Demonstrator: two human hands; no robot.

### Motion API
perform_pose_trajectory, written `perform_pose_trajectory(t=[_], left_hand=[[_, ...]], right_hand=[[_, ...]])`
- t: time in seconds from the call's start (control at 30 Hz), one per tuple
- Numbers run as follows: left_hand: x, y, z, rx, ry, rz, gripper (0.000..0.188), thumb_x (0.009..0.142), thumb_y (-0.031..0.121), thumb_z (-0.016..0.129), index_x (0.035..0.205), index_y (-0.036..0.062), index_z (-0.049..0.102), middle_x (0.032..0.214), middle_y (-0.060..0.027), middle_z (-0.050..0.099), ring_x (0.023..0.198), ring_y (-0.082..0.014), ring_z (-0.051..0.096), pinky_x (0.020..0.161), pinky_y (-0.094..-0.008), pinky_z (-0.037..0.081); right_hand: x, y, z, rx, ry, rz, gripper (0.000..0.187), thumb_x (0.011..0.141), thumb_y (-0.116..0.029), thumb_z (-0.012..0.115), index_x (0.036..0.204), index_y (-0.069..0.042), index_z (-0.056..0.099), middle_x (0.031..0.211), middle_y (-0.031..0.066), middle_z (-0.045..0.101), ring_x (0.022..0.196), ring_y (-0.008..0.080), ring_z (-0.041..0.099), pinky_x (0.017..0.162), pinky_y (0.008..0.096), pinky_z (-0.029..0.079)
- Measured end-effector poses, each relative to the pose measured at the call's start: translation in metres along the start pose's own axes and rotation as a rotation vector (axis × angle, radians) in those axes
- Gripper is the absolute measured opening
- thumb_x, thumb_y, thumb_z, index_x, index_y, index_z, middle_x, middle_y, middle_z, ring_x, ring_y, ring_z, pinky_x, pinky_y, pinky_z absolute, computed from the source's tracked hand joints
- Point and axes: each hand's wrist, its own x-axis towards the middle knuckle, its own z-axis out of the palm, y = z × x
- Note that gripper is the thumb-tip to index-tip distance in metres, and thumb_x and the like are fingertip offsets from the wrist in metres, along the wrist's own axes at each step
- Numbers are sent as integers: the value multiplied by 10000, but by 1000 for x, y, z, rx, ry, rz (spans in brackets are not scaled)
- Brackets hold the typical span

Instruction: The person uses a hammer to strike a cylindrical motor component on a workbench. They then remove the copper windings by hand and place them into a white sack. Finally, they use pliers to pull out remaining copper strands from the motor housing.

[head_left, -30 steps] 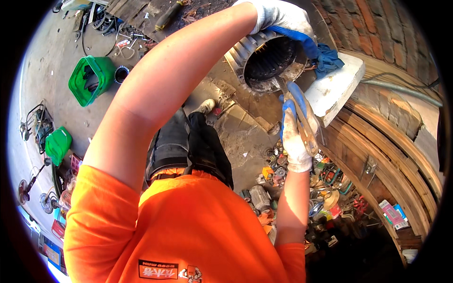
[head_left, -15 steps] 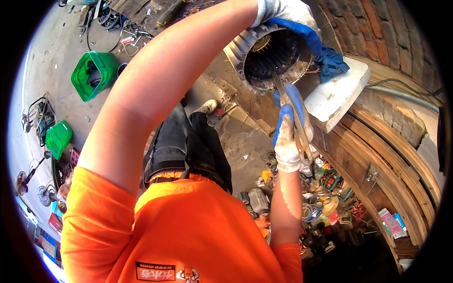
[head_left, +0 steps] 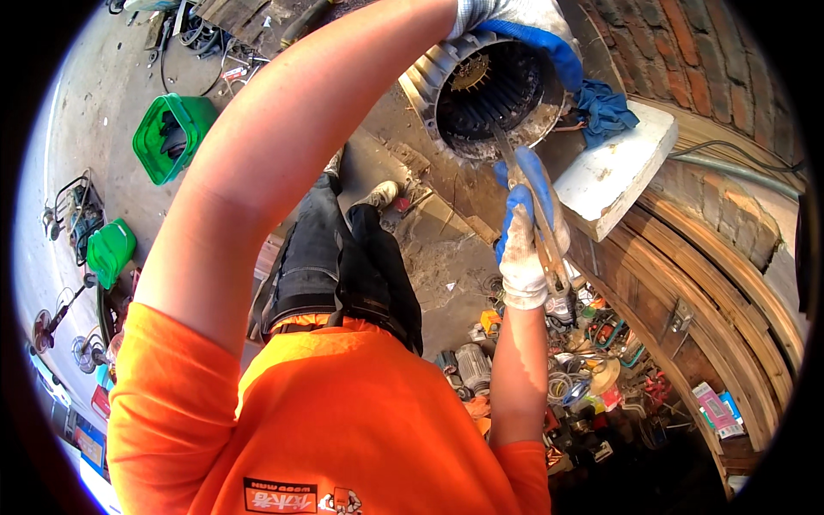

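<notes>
A finned metal motor housing [head_left: 421, 81] lies on its side with its round mouth facing me. Inside are dark ribbed walls and a brass-coloured toothed ring [head_left: 470, 73]. My left hand [head_left: 534, 27], in a white glove with blue coating, reaches over the top, its fingers wrapped round the far right rim. Below the mouth my right hand [head_left: 528, 227], gloved alike, is closed round a long worn metal hand tool [head_left: 549, 249]; its exact kind is unclear. The tool's narrow end reaches into the lower part of the mouth. Grey debris coats the inner lower rim.
A blue cloth [head_left: 605, 112] and a white foam-like block [head_left: 614, 172] are right of the housing, beside a brick wall [head_left: 669, 51]. Curved wooden planks [head_left: 687, 275] run down the right. Mixed parts [head_left: 592, 378] crowd below. Green bins [head_left: 193, 116] stand left.
The housing has shifted slightly left and turned a little, so more of the brass-coloured ring shows. My left hand moved with it. My right hand and tool are almost unmoved.
</notes>
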Motion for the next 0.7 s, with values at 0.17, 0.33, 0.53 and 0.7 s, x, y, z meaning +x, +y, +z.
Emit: perform_pose_trajectory(t=[0.17, 0.33, 0.53, 0.7], left_hand=[[-1, -1, 3, 2, -4, 11, 304, 814, 295, 703, 953, 25, 734, 886, -130, 711, 785, -216, 689, 734, -312, 554], [2, -3, 5, 5, -18, 34, 300, 817, 290, 699, 953, 25, 733, 885, -130, 710, 783, -219, 688, 732, -314, 553], [0, -3, 6, 15, -21, 58, 294, 821, 285, 694, 952, 25, 732, 882, -131, 710, 781, -222, 686, 729, -316, 551], [1, -5, 7, 27, -38, 88, 289, 824, 281, 691, 952, 25, 731, 881, -131, 709, 780, -225, 685, 727, -318, 549]], right_hand=[[2, -2, 1, 96, 3, 16, 510, 938, -243, 639, 1305, 85, 509, 1312, 169, 578, 1162, 209, 586, 979, 290, 469], [6, -4, -4, 30, -40, -15, 479, 944, -227, 628, 1289, 87, 520, 1282, 172, 595, 1111, 240, 617, 946, 318, 497], [21, 0, -15, 113, -107, 12, 451, 956, -256, 614, 1259, 70, 543, 1199, 154, 637, 982, 221, 660, 856, 305, 528], [33, -7, -21, 53, -149, 83, 470, 949, -304, 627, 1247, 54, 563, 1139, 116, 658, 891, 157, 656, 766, 247, 497]])
